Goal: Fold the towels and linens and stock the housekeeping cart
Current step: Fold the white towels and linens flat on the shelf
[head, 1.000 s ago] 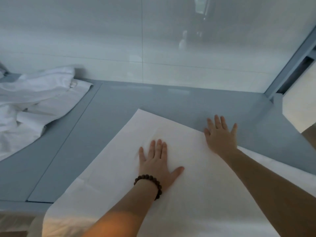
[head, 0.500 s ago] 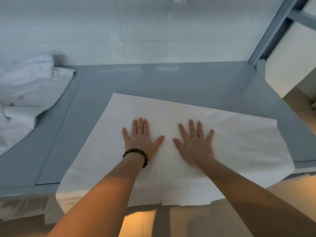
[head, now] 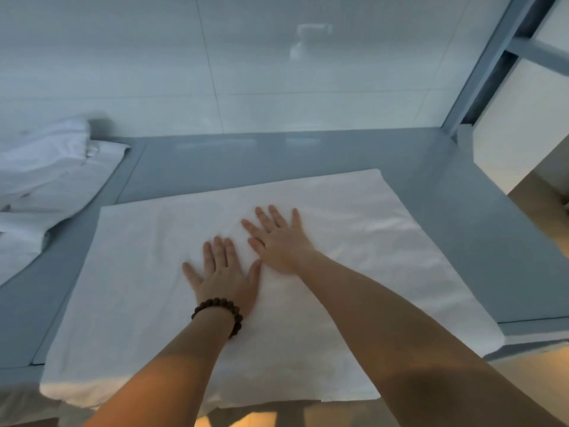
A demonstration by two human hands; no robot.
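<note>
The white linen (head: 138, 272) lies spread flat on the middle of the grey worktop (head: 308, 155), and its near edge hangs a little over the front edge of the worktop. Both hands are on it with straight fingers and grasp nothing: the left hand (head: 224, 278), with a bead bracelet (head: 218, 312) at the wrist, presses palm down, and the right hand (head: 278, 241) presses just beside it, a little farther from the front edge.

I judge the cloth to be light, soft and limp. It will not keep a shape alone and may slide on the smooth worktop. It is best taken by two corners or along one edge, with a pinch, while it is kept taut.

At the left end of the worktop lies a pile of loose white linens (head: 46, 180), not folded. No cart, basket or other container is in view, so I cannot tell what is stocked.
</note>
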